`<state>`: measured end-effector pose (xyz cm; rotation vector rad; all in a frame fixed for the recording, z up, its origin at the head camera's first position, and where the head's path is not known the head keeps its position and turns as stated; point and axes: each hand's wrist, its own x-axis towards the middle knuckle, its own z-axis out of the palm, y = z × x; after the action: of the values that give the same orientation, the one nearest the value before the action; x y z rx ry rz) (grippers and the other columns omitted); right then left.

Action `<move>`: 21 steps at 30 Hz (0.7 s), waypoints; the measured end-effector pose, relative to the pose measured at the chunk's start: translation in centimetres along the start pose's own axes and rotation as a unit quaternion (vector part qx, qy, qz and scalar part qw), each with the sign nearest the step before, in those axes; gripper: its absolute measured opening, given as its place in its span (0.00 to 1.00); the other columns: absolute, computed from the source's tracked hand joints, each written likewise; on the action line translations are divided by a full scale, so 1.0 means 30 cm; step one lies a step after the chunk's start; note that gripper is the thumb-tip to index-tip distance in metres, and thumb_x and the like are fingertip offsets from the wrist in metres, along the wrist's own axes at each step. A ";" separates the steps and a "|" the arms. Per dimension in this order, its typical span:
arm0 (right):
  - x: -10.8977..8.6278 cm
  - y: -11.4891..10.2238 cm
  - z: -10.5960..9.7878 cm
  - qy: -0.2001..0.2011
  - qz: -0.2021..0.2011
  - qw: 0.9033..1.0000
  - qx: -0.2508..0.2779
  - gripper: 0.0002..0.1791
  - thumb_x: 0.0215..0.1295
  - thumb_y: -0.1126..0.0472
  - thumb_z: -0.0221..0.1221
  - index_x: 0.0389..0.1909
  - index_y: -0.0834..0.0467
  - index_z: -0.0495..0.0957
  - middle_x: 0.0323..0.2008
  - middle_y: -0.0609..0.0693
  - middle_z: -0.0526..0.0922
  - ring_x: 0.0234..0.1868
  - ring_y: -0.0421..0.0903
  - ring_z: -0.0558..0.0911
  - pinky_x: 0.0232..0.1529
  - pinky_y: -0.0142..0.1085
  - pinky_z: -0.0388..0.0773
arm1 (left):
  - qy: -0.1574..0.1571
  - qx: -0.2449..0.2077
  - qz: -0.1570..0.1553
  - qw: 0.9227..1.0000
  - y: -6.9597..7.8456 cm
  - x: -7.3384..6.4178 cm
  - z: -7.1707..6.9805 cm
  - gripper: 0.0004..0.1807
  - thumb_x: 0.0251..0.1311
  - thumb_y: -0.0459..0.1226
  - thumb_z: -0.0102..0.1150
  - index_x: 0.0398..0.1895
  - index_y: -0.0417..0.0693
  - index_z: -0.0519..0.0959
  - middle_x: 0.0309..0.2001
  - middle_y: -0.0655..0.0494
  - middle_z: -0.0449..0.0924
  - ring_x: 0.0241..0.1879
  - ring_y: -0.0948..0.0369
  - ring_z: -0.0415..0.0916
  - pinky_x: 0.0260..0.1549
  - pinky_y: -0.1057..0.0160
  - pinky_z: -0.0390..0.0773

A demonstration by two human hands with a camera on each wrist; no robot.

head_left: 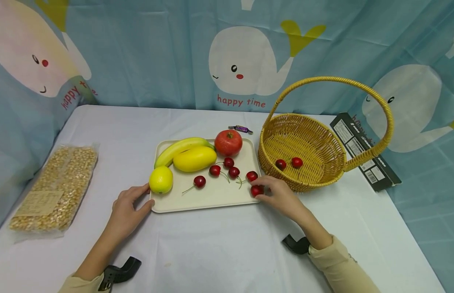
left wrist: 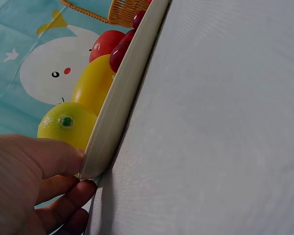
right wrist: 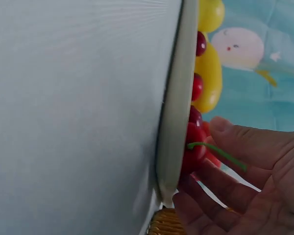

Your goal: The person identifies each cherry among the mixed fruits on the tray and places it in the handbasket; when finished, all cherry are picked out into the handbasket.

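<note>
A cream tray (head_left: 208, 201) carries a banana (head_left: 183, 148), a yellow mango (head_left: 195, 158), a lemon (head_left: 161, 180), a red apple-like fruit (head_left: 228, 143) and several cherries (head_left: 199, 182). At the tray's left end, my left hand (head_left: 128, 211) grips the corner, thumb (left wrist: 59, 157) by the rim and other fingers curled below it. My right hand (head_left: 279, 197) is at the right end, thumb and fingers around a cherry (head_left: 257, 191) by the tray's edge. That cherry's green stem (right wrist: 218, 152) points toward the palm in the right wrist view.
A woven basket (head_left: 303, 185) with a tall handle stands right of the tray, two cherries (head_left: 297, 162) inside. Behind it lies a black box (head_left: 366, 152). A bag of corn kernels (head_left: 56, 187) lies far left. A small purple-wrapped item (head_left: 240, 129) lies behind the tray.
</note>
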<state>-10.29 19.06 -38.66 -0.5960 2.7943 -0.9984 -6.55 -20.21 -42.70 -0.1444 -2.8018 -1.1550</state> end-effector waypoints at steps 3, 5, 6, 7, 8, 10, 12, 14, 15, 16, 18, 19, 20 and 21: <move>0.005 0.003 0.007 -0.016 -0.006 1.000 -0.014 0.19 0.52 0.66 0.66 0.48 0.57 0.79 0.47 0.49 0.80 0.46 0.45 0.77 0.46 0.42 0.73 | -0.002 -0.001 -0.001 1.000 0.000 -0.001 -0.001 0.28 0.55 0.34 0.61 0.58 0.31 0.69 0.50 0.37 0.73 0.52 0.43 0.62 0.45 0.40 0.55; 0.006 0.004 0.010 -0.021 -0.010 0.999 -0.022 0.20 0.51 0.66 0.66 0.48 0.57 0.79 0.48 0.49 0.80 0.50 0.46 0.76 0.50 0.42 0.72 | -0.004 -0.001 -0.002 1.000 0.000 -0.001 -0.001 0.28 0.55 0.34 0.61 0.59 0.31 0.68 0.51 0.37 0.73 0.52 0.42 0.62 0.44 0.40 0.54; 0.006 0.005 0.011 -0.023 -0.011 0.999 -0.023 0.20 0.51 0.66 0.66 0.48 0.57 0.80 0.48 0.49 0.80 0.52 0.47 0.76 0.51 0.43 0.72 | -0.004 -0.001 -0.002 1.000 0.001 -0.001 -0.001 0.28 0.55 0.34 0.61 0.59 0.31 0.68 0.51 0.37 0.73 0.52 0.43 0.62 0.44 0.41 0.54; 0.006 0.005 0.012 -0.024 -0.012 0.999 -0.025 0.20 0.51 0.66 0.66 0.48 0.57 0.80 0.48 0.49 0.80 0.53 0.47 0.76 0.52 0.43 0.71 | -0.004 -0.001 -0.003 1.000 0.001 -0.001 -0.001 0.28 0.55 0.34 0.61 0.59 0.31 0.68 0.51 0.37 0.73 0.52 0.43 0.62 0.44 0.41 0.54; 0.006 0.005 0.013 -0.027 -0.014 0.999 -0.027 0.20 0.50 0.67 0.67 0.48 0.57 0.80 0.48 0.49 0.81 0.53 0.47 0.76 0.52 0.43 0.71 | -0.004 -0.002 -0.003 1.000 0.001 -0.001 -0.002 0.28 0.55 0.34 0.61 0.59 0.31 0.68 0.51 0.37 0.73 0.52 0.43 0.62 0.45 0.41 0.54; 0.007 0.004 0.014 -0.033 -0.019 0.999 -0.028 0.20 0.50 0.67 0.66 0.47 0.57 0.80 0.47 0.49 0.81 0.53 0.47 0.75 0.53 0.43 0.70 | -0.005 -0.002 -0.004 1.000 0.001 0.000 -0.003 0.28 0.55 0.34 0.61 0.59 0.31 0.68 0.51 0.37 0.73 0.53 0.43 0.62 0.45 0.40 0.54; 0.007 0.005 0.015 -0.040 -0.023 0.999 -0.028 0.20 0.51 0.67 0.66 0.47 0.57 0.80 0.47 0.48 0.81 0.53 0.47 0.75 0.54 0.43 0.70 | -0.004 -0.003 -0.004 1.000 0.001 0.000 -0.004 0.28 0.55 0.34 0.61 0.59 0.31 0.68 0.51 0.37 0.73 0.53 0.43 0.62 0.45 0.40 0.54; 0.007 0.003 0.015 -0.045 -0.028 0.998 -0.027 0.19 0.51 0.67 0.66 0.47 0.58 0.80 0.47 0.48 0.81 0.53 0.47 0.75 0.54 0.43 0.70 | -0.004 -0.003 -0.003 1.000 0.001 0.000 -0.003 0.28 0.55 0.34 0.61 0.59 0.31 0.68 0.51 0.37 0.73 0.52 0.43 0.62 0.45 0.40 0.54; 0.007 0.003 0.015 -0.046 -0.029 0.998 -0.025 0.19 0.51 0.67 0.66 0.47 0.58 0.80 0.47 0.48 0.81 0.53 0.47 0.75 0.54 0.43 0.70 | -0.004 -0.003 -0.002 1.000 0.000 -0.001 -0.003 0.28 0.55 0.34 0.61 0.59 0.31 0.68 0.51 0.37 0.73 0.52 0.43 0.62 0.45 0.41 0.54; 0.007 0.003 0.015 -0.047 -0.029 0.998 -0.020 0.19 0.52 0.66 0.66 0.47 0.58 0.80 0.46 0.48 0.81 0.53 0.47 0.75 0.54 0.43 0.70 | -0.004 -0.003 -0.002 1.000 -0.001 -0.001 -0.002 0.28 0.55 0.34 0.61 0.59 0.31 0.68 0.51 0.37 0.73 0.52 0.43 0.62 0.44 0.41 0.54; 0.005 0.002 0.014 -0.046 -0.028 0.998 -0.013 0.19 0.52 0.66 0.66 0.47 0.58 0.80 0.46 0.48 0.81 0.53 0.46 0.75 0.52 0.42 0.71 | -0.003 -0.002 -0.003 1.000 -0.001 -0.002 -0.002 0.28 0.55 0.33 0.61 0.59 0.31 0.68 0.51 0.37 0.73 0.52 0.43 0.62 0.44 0.41 0.55; 0.004 0.002 0.011 -0.046 -0.029 0.998 -0.009 0.19 0.52 0.66 0.66 0.47 0.58 0.80 0.46 0.48 0.81 0.51 0.45 0.76 0.51 0.41 0.72 | -0.003 -0.001 -0.002 1.000 -0.001 -0.002 -0.001 0.28 0.55 0.33 0.61 0.59 0.31 0.68 0.51 0.37 0.73 0.52 0.43 0.62 0.44 0.41 0.55; 0.003 0.003 0.009 -0.045 -0.030 0.999 -0.005 0.19 0.52 0.66 0.66 0.47 0.58 0.80 0.46 0.48 0.81 0.49 0.45 0.77 0.48 0.40 0.73 | -0.003 -0.001 -0.003 1.000 -0.001 -0.002 -0.001 0.28 0.55 0.33 0.61 0.59 0.31 0.68 0.51 0.37 0.73 0.52 0.43 0.62 0.44 0.41 0.55; 0.003 0.001 0.005 -0.044 -0.030 0.999 -0.001 0.19 0.52 0.66 0.66 0.47 0.58 0.80 0.45 0.48 0.81 0.47 0.44 0.77 0.46 0.39 0.74 | -0.003 -0.001 -0.004 1.000 -0.001 -0.002 0.000 0.28 0.55 0.33 0.61 0.59 0.32 0.68 0.51 0.37 0.73 0.52 0.43 0.62 0.44 0.41 0.55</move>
<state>-10.34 18.97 -38.80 -0.7101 2.7163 -0.9543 -6.49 -20.24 -42.71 -0.1370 -2.8092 -1.1608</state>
